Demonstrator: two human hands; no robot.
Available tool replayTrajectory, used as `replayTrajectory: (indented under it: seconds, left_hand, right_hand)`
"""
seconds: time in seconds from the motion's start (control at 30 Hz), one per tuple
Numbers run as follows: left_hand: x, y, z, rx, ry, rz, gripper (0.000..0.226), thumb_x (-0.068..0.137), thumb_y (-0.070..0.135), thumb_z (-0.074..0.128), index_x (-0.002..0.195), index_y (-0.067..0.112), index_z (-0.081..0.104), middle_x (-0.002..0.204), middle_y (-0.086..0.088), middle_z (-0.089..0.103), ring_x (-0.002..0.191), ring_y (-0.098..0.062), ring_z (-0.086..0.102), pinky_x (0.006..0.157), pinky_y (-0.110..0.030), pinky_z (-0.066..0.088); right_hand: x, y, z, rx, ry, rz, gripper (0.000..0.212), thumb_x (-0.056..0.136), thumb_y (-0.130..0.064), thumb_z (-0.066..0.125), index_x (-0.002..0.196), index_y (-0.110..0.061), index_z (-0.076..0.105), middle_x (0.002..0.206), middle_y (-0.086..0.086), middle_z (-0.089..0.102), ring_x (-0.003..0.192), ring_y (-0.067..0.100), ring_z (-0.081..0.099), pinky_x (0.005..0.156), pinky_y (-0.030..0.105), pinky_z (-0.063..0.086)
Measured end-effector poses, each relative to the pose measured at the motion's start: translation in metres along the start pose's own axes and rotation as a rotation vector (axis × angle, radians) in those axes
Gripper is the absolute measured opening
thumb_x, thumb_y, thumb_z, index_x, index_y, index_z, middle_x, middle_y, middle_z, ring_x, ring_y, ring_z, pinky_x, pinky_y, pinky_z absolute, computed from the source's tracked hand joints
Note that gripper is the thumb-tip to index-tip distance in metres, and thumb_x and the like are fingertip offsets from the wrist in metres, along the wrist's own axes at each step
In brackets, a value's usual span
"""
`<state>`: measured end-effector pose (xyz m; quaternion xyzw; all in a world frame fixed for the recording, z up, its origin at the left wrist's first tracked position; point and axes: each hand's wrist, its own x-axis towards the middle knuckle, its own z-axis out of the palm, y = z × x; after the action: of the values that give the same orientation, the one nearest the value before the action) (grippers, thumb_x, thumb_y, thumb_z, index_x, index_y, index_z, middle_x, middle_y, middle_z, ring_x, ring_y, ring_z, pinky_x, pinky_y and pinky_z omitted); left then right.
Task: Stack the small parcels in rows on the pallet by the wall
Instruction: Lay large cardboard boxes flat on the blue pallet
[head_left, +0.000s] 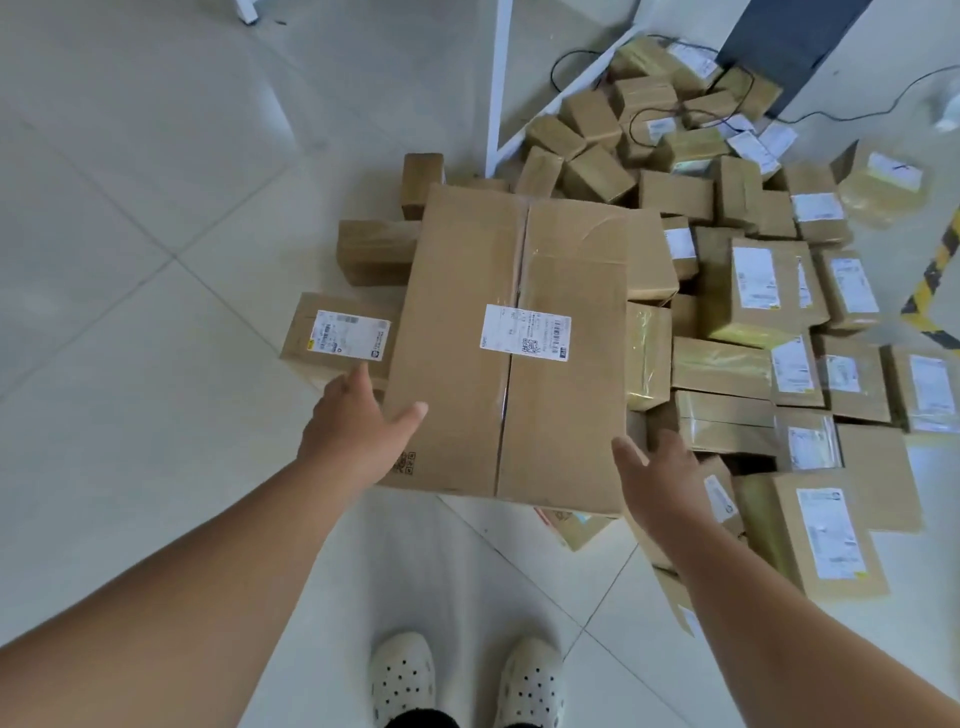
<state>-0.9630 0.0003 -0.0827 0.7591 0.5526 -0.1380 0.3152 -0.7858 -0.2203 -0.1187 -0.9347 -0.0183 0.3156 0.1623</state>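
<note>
A large brown carton (457, 270) with a white label lies flat on top of a heap of small taped parcels (753, 296) on the tiled floor. My left hand (353, 431) is at the carton's near left edge, thumb lying on its top, fingers straight along its side. My right hand (660, 478) is spread open beside the carton's near right corner; I cannot tell if it touches the carton. One small labelled parcel (337, 332) lies just left of the carton, under my left fingertips. No pallet is in view.
A white metal frame (498, 78) stands behind the heap, with black cables (670, 111) trailing over the far parcels. A dark panel (779, 41) is at the top right, yellow-black hazard tape (935, 275) at the right edge. My white clogs (402, 675) stand on bare tiles.
</note>
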Motion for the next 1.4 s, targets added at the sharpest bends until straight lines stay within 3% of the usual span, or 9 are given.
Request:
replayTrajectory:
  seconds: [0.1, 0.27, 0.43, 0.67, 0.97, 1.1, 1.23, 1.4]
  left_hand:
    - [0.041, -0.012, 0.041, -0.136, -0.028, -0.077, 0.094, 0.087, 0.062, 0.056, 0.156, 0.016, 0.011, 0.156, -0.009, 0.027, 0.140, -0.031, 0.035, 0.108, -0.044, 0.033]
    - [0.088, -0.032, 0.087, -0.268, -0.012, -0.169, 0.100, 0.085, 0.061, 0.061, 0.156, 0.014, 0.008, 0.157, -0.008, 0.030, 0.140, -0.033, 0.035, 0.108, -0.045, 0.033]
    - [0.110, -0.050, 0.114, -0.375, -0.063, -0.226, 0.084, 0.083, 0.061, 0.064, 0.145, 0.015, 0.032, 0.141, -0.005, 0.049, 0.126, -0.031, 0.048, 0.091, -0.039, 0.038]
    - [0.103, -0.060, 0.114, -0.499, -0.017, -0.102, 0.069, 0.066, 0.044, 0.087, 0.122, 0.025, 0.050, 0.116, 0.009, 0.061, 0.108, -0.021, 0.059, 0.095, -0.041, 0.048]
    - [-0.006, 0.007, 0.008, -0.446, 0.050, 0.041, 0.075, 0.052, 0.052, 0.086, 0.115, 0.034, 0.051, 0.112, 0.015, 0.063, 0.106, -0.019, 0.061, 0.096, -0.044, 0.050]
    - [-0.071, 0.064, -0.051, -0.456, 0.052, 0.125, 0.064, 0.061, 0.045, 0.088, 0.110, 0.030, 0.050, 0.104, 0.015, 0.061, 0.103, -0.019, 0.060, 0.092, -0.041, 0.050]
    - [-0.140, 0.116, -0.106, -0.444, 0.021, 0.214, 0.074, 0.052, 0.054, 0.084, 0.114, 0.029, 0.050, 0.110, 0.011, 0.062, 0.107, -0.021, 0.060, 0.095, -0.043, 0.049]
    - [-0.222, 0.167, -0.156, -0.460, -0.036, 0.383, 0.069, 0.058, 0.045, 0.088, 0.115, 0.028, 0.054, 0.104, 0.015, 0.062, 0.103, -0.019, 0.061, 0.093, -0.039, 0.050]
  right_hand:
    - [0.037, 0.010, 0.034, 0.060, 0.008, 0.040, 0.075, 0.095, -0.050, 0.052, 0.152, -0.008, 0.027, 0.151, 0.017, 0.037, 0.135, 0.039, 0.040, 0.105, 0.049, 0.036]
    - [0.084, 0.023, 0.072, 0.131, -0.001, 0.066, 0.081, 0.085, -0.065, 0.054, 0.144, -0.014, 0.034, 0.135, 0.013, 0.054, 0.120, 0.041, 0.053, 0.098, 0.049, 0.046]
    - [0.104, 0.039, 0.091, 0.255, -0.031, 0.080, 0.075, 0.084, -0.062, 0.060, 0.140, -0.016, 0.038, 0.123, 0.006, 0.057, 0.111, 0.031, 0.057, 0.099, 0.047, 0.048]
    - [0.095, 0.051, 0.087, 0.482, -0.033, 0.031, 0.062, 0.075, -0.052, 0.078, 0.118, -0.020, 0.049, 0.107, -0.002, 0.059, 0.094, 0.020, 0.061, 0.078, 0.037, 0.053]
    - [0.000, 0.038, -0.042, 0.557, 0.009, 0.013, 0.057, 0.071, -0.053, 0.080, 0.109, -0.019, 0.055, 0.104, -0.003, 0.063, 0.095, 0.022, 0.063, 0.086, 0.046, 0.056]
    - [-0.057, 0.034, -0.132, 0.597, 0.053, 0.016, 0.057, 0.070, -0.053, 0.081, 0.110, -0.021, 0.056, 0.104, -0.003, 0.065, 0.095, 0.022, 0.065, 0.086, 0.045, 0.056]
    - [-0.125, 0.043, -0.214, 0.667, 0.112, 0.025, 0.057, 0.071, -0.051, 0.082, 0.111, -0.021, 0.056, 0.104, -0.002, 0.066, 0.094, 0.021, 0.065, 0.087, 0.046, 0.056]
    - [-0.213, 0.067, -0.296, 0.745, 0.193, 0.067, 0.048, 0.073, -0.048, 0.082, 0.104, -0.022, 0.055, 0.103, 0.001, 0.066, 0.093, 0.024, 0.065, 0.084, 0.046, 0.056]
